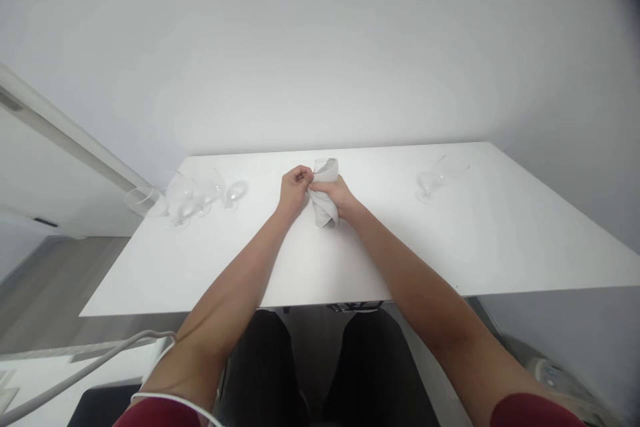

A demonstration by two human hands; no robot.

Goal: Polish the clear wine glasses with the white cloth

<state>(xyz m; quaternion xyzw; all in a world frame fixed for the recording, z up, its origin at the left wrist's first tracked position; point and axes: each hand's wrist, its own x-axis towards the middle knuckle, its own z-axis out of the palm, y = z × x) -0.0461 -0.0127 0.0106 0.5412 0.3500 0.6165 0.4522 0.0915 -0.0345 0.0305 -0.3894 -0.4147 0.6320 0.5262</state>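
Observation:
A pale cloth (325, 209) hangs in folds around a clear drinking glass (321, 165), above the middle of the white table (310, 267). My right hand (341, 193) is closed around the glass with the cloth between; the glass's upper part shows above the fingers, and its lower part is hidden. On the other side, my left hand (297, 184) has its fingers curled and pinched against the cloth's edge beside the glass. Its exact grip is partly hidden.
Several clear stemmed glasses (183, 199) stand close together at the table's left. More clear glassware (430, 181) stands at the right. A wall (320, 47) runs behind the table. A white cable (100, 360) crosses near my left arm.

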